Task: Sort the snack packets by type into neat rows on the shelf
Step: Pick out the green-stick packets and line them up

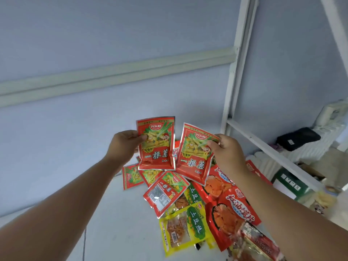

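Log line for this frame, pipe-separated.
phase: sorting | left hand holds red foil snack packet upright | right hand pinches second matching red packet | mixed red-and-yellow packet pile lies below on white shelf

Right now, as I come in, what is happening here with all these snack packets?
A person is sorting snacks. The left hand pinches the first red packet and the right hand pinches the second red packet, of the same design, both held up above the white shelf. Below them the other packets lie mixed and overlapping: more red packets of that kind, yellow packets and red packets with orange slices. No neat row shows yet.
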A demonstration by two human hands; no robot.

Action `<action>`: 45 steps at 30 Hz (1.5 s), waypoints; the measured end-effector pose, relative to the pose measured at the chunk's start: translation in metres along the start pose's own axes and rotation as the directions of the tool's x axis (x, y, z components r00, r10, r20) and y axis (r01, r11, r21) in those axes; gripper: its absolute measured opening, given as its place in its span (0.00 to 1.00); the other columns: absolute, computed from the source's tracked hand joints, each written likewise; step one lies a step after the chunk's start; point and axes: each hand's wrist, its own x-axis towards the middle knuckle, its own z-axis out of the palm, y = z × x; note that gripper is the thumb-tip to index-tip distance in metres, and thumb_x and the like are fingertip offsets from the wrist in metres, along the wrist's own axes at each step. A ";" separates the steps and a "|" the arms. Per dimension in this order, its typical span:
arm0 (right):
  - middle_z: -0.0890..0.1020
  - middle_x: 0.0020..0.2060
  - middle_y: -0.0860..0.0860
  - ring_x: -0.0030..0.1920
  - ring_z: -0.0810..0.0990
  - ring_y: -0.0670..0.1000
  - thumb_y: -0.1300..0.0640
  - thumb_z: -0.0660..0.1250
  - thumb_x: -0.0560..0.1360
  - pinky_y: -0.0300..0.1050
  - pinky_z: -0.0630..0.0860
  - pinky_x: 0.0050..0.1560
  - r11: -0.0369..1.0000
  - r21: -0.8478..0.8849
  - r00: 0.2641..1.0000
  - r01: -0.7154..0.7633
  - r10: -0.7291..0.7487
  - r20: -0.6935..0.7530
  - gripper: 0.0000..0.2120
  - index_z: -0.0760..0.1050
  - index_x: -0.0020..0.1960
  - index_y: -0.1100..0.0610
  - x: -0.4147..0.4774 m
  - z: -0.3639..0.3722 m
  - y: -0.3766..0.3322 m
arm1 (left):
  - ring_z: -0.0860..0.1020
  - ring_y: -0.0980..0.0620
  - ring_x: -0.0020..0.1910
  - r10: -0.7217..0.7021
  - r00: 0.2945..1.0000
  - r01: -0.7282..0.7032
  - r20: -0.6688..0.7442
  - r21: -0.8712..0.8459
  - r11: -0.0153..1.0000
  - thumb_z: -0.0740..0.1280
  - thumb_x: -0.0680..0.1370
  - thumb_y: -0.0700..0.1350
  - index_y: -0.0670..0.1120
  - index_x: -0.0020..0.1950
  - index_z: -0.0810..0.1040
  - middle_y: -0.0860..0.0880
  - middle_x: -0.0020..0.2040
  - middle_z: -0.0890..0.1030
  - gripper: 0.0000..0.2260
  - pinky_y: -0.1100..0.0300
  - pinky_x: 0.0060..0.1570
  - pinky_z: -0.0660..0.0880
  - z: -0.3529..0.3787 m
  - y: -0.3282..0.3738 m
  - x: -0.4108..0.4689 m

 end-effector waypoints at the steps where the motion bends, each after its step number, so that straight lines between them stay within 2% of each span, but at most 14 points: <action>1: 0.85 0.34 0.45 0.32 0.85 0.42 0.52 0.65 0.82 0.35 0.77 0.27 1.000 0.021 1.000 0.001 -0.001 0.023 0.07 0.78 0.45 0.48 -0.002 0.009 -0.005 | 0.87 0.54 0.42 -0.013 1.000 0.013 -0.029 0.001 1.000 0.72 0.79 0.48 0.48 0.50 0.84 0.54 0.43 0.88 0.04 0.67 0.36 0.79 -0.014 -0.003 -0.008; 3: 0.86 0.36 0.44 0.33 0.85 0.43 0.51 0.65 0.81 0.40 0.79 0.30 0.998 0.066 0.997 -0.014 0.010 0.070 0.07 0.79 0.45 0.48 -0.005 0.030 -0.013 | 0.87 0.53 0.42 -0.038 0.996 0.039 -0.085 0.005 0.999 0.73 0.79 0.47 0.47 0.50 0.84 0.53 0.43 0.88 0.04 0.66 0.36 0.80 -0.042 -0.010 -0.023; 5: 0.86 0.36 0.48 0.33 0.85 0.47 0.49 0.66 0.81 0.46 0.80 0.34 0.997 0.079 0.992 -0.017 0.007 0.125 0.08 0.80 0.46 0.51 -0.010 0.053 -0.024 | 0.87 0.52 0.41 -0.063 0.988 0.065 -0.144 0.007 0.998 0.73 0.79 0.45 0.46 0.50 0.84 0.51 0.43 0.88 0.04 0.65 0.36 0.81 -0.072 -0.017 -0.040; 8: 0.84 0.32 0.53 0.29 0.84 0.52 0.49 0.67 0.80 0.44 0.74 0.26 0.992 0.129 0.972 0.005 -0.036 0.234 0.12 0.80 0.42 0.55 -0.024 0.091 -0.044 | 0.87 0.51 0.41 -0.089 0.968 0.100 -0.234 0.033 0.994 0.73 0.79 0.45 0.45 0.50 0.84 0.50 0.42 0.88 0.04 0.65 0.35 0.81 -0.115 -0.027 -0.066; 10: 0.82 0.29 0.54 0.27 0.81 0.54 0.49 0.68 0.80 0.45 0.71 0.25 0.984 0.179 0.955 0.002 -0.055 0.292 0.13 0.79 0.41 0.56 -0.035 0.117 -0.061 | 0.87 0.52 0.41 -0.096 0.955 0.116 -0.280 0.057 0.992 0.73 0.79 0.46 0.47 0.49 0.84 0.52 0.42 0.88 0.03 0.64 0.36 0.82 -0.142 -0.033 -0.083; 12: 0.82 0.29 0.50 0.27 0.81 0.48 0.51 0.69 0.80 0.42 0.71 0.26 0.977 0.214 0.940 0.018 -0.089 0.328 0.12 0.79 0.39 0.53 -0.048 0.142 -0.079 | 0.87 0.52 0.41 -0.099 0.944 0.133 -0.316 0.089 0.987 0.73 0.79 0.47 0.50 0.48 0.84 0.54 0.41 0.88 0.02 0.58 0.41 0.84 -0.167 -0.040 -0.097; 14: 0.85 0.33 0.45 0.31 0.84 0.45 0.52 0.68 0.80 0.38 0.74 0.27 0.973 0.229 0.925 0.020 -0.105 0.365 0.09 0.80 0.42 0.52 -0.062 0.165 -0.097 | 0.87 0.52 0.42 -0.100 0.935 0.143 -0.340 0.104 0.984 0.73 0.79 0.48 0.51 0.48 0.84 0.53 0.42 0.88 0.03 0.51 0.47 0.84 -0.194 -0.047 -0.108; 18: 0.87 0.38 0.47 0.37 0.86 0.45 0.53 0.68 0.80 0.45 0.82 0.37 0.973 0.229 0.919 0.006 -0.096 0.383 0.07 0.82 0.48 0.54 -0.091 0.208 -0.127 | 0.87 0.49 0.43 -0.088 0.928 0.132 -0.361 0.100 0.986 0.73 0.79 0.48 0.49 0.49 0.85 0.52 0.43 0.88 0.03 0.44 0.52 0.84 -0.250 -0.060 -0.126; 23: 0.86 0.35 0.45 0.33 0.84 0.43 0.51 0.68 0.80 0.44 0.78 0.34 0.985 0.172 0.931 -0.023 -0.041 0.364 0.07 0.80 0.46 0.53 -0.135 0.269 -0.168 | 0.87 0.44 0.45 -0.066 0.931 0.138 -0.359 0.179 0.974 0.73 0.79 0.49 0.51 0.47 0.85 0.53 0.41 0.88 0.03 0.40 0.53 0.83 -0.332 -0.081 -0.153; 28: 0.86 0.37 0.41 0.36 0.85 0.41 0.51 0.67 0.80 0.35 0.75 0.31 0.983 0.181 0.908 -0.037 -0.043 0.416 0.07 0.80 0.46 0.52 -0.186 0.334 -0.210 | 0.87 0.49 0.42 -0.100 0.927 0.145 -0.361 0.101 0.984 0.73 0.79 0.49 0.50 0.47 0.85 0.53 0.42 0.88 0.04 0.44 0.51 0.84 -0.409 -0.112 -0.176; 33: 0.87 0.38 0.43 0.38 0.86 0.43 0.51 0.67 0.81 0.39 0.76 0.36 0.985 0.162 0.876 -0.051 -0.033 0.480 0.07 0.80 0.47 0.53 -0.224 0.384 -0.242 | 0.87 0.52 0.41 -0.149 0.940 0.179 -0.307 0.074 0.981 0.73 0.79 0.49 0.49 0.48 0.84 0.53 0.42 0.88 0.05 0.51 0.48 0.84 -0.449 -0.139 -0.194; 36: 0.86 0.38 0.43 0.37 0.86 0.43 0.51 0.67 0.80 0.38 0.75 0.36 0.988 0.144 0.860 -0.048 -0.032 0.509 0.08 0.80 0.47 0.53 -0.236 0.403 -0.254 | 0.87 0.51 0.42 -0.181 0.935 0.206 -0.305 0.049 0.977 0.72 0.79 0.49 0.49 0.49 0.84 0.52 0.43 0.88 0.05 0.53 0.46 0.83 -0.464 -0.151 -0.203; 40: 0.87 0.38 0.42 0.38 0.85 0.42 0.49 0.68 0.80 0.40 0.76 0.37 0.994 0.099 0.845 -0.040 -0.020 0.535 0.08 0.81 0.47 0.52 -0.239 0.415 -0.261 | 0.87 0.53 0.42 -0.221 0.922 0.240 -0.318 0.021 0.970 0.71 0.80 0.49 0.50 0.49 0.84 0.54 0.42 0.88 0.04 0.61 0.39 0.81 -0.472 -0.162 -0.216; 45: 0.87 0.39 0.42 0.39 0.86 0.43 0.50 0.68 0.80 0.46 0.83 0.42 0.992 0.111 0.809 -0.064 -0.013 0.588 0.07 0.80 0.46 0.52 -0.241 0.429 -0.260 | 0.87 0.55 0.41 -0.254 0.908 0.276 -0.332 0.022 0.961 0.70 0.81 0.49 0.52 0.48 0.83 0.56 0.41 0.88 0.04 0.60 0.41 0.81 -0.474 -0.177 -0.232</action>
